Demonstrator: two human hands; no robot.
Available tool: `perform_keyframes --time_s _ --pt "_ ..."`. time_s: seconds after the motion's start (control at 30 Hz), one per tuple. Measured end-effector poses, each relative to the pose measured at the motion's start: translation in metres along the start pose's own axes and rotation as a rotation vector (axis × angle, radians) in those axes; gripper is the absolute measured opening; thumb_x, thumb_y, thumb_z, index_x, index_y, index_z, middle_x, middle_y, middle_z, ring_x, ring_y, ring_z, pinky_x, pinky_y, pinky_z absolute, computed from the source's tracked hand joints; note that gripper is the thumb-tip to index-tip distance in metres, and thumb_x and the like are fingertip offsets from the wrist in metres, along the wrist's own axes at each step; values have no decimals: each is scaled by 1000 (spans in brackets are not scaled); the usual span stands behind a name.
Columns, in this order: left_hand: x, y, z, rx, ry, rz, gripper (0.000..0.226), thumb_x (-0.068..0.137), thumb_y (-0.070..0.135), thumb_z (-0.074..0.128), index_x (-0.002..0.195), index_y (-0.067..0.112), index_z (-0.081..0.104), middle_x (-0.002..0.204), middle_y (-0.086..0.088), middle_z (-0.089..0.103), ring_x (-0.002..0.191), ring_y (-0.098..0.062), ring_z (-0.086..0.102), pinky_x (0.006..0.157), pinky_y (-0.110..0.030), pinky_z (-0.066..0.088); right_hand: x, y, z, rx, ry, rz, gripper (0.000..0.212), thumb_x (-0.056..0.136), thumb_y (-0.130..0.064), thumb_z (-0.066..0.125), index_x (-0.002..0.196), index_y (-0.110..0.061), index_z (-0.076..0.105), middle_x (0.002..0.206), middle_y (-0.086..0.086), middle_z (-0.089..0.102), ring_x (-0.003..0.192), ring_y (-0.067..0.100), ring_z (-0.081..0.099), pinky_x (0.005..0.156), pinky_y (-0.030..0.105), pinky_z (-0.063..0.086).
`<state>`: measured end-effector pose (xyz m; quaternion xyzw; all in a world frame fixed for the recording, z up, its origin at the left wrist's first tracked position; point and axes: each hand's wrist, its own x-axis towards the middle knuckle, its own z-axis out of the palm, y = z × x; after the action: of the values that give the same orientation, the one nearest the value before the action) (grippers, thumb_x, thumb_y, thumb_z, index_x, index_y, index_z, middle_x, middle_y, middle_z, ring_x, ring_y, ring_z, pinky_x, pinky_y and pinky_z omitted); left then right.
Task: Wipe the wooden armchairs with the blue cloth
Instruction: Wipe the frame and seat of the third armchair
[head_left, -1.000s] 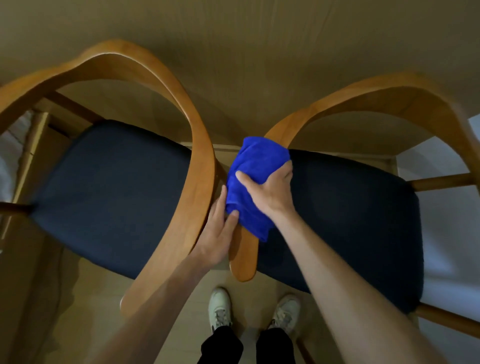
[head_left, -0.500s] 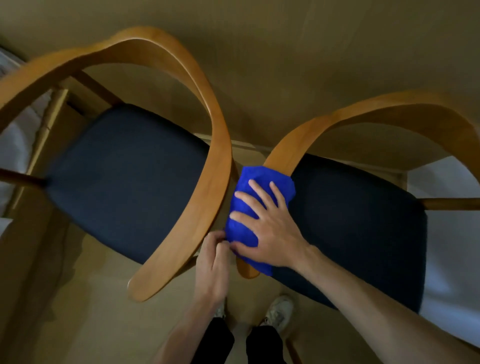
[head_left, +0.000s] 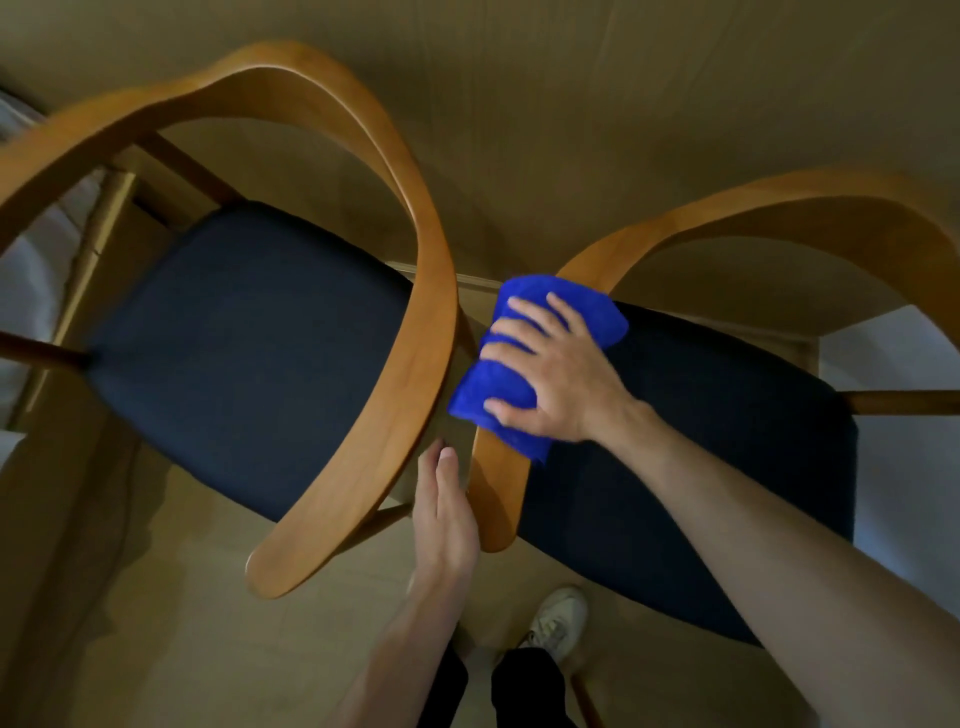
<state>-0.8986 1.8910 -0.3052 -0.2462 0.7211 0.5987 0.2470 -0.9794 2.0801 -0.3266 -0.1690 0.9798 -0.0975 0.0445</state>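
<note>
Two wooden armchairs with dark seats stand side by side below me. The left armchair (head_left: 415, 332) curves its armrest down toward the middle. The right armchair (head_left: 498, 499) has its near armrest end just under my hands. A folded blue cloth (head_left: 491, 384) lies on that right armrest. My right hand (head_left: 550, 374) presses flat on the cloth with its fingers spread. My left hand (head_left: 441, 519), fingers straight and together, sits in the gap between the two armrests beside the right one, holding nothing.
A brown table top (head_left: 571, 130) fills the far side above the chair backs. Pale flooring (head_left: 208, 623) lies beneath. My white shoe (head_left: 558, 618) and dark trouser legs show at the bottom. A dark chair rail (head_left: 41, 353) juts out at left.
My right hand slid the cloth down the right armrest and back up a little, its fingers now spread flat. My left hand let go of the cloth's edge and drew back toward me.
</note>
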Motion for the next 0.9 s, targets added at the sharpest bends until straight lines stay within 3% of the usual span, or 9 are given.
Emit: perform_keyframes --time_s 0.13,0.27,0.37,0.47,0.57,0.63,0.7,0.8,0.9 --pt "-3 2 1 -32 19 73 50 99 55 30 136 27 46 132 8 53 124 -8 48 111 -41 35 0 -16 -5 11 -7 114 64 84 -74 42 123 -27 60 144 -1 49 145 25 27 118 57 14" --pt "-7 -6 -12 -38 10 73 57 94 61 32 135 26 46 126 9 56 115 -3 53 103 -33 43 -49 -73 18 77 -16 -129 57 82 -69 49 121 -29 59 143 -1 47 147 26 24 118 57 13" --pt "-7 -9 -20 -45 32 63 41 100 52 31 127 34 55 115 21 61 112 4 54 91 -20 40 -82 -98 36 76 -49 -335 52 85 -66 49 123 -31 60 143 -3 47 149 26 20 120 56 7" --pt "-5 1 -21 -60 15 71 35 102 46 30 100 38 63 97 25 68 92 11 60 79 -19 40 -77 -80 34 45 -87 -513 52 90 -63 48 131 -32 56 147 -2 46 149 25 20 121 53 6" --pt "-2 8 -20 -48 -38 74 33 98 54 30 102 41 60 93 30 65 86 18 57 77 -17 40 -56 -48 27 39 -87 -578 62 88 -67 48 138 -31 51 151 0 43 149 25 21 121 52 9" --pt "2 12 -16 -7 -76 87 50 89 66 31 125 39 52 111 33 57 93 27 50 77 -8 39 -35 -21 19 9 -47 -465 66 87 -70 46 138 -30 49 151 0 42 147 25 25 121 51 10" --pt "8 17 -9 98 -67 141 65 86 71 28 139 36 42 129 30 44 104 25 44 81 -4 33 -9 17 6 -46 2 -253 68 87 -73 41 138 -29 49 149 0 43 144 24 29 121 49 13" --pt "18 31 10 219 -15 231 66 89 72 22 143 37 38 137 24 39 122 8 37 93 -14 25 21 88 -21 -124 25 98 68 88 -74 34 135 -28 50 142 2 50 139 26 35 117 51 20" --pt "28 48 38 260 0 304 66 88 74 20 140 38 38 130 28 40 117 12 38 97 -21 28 27 150 -42 -196 18 404 70 89 -76 22 125 -26 55 126 7 58 123 30 46 110 55 25"
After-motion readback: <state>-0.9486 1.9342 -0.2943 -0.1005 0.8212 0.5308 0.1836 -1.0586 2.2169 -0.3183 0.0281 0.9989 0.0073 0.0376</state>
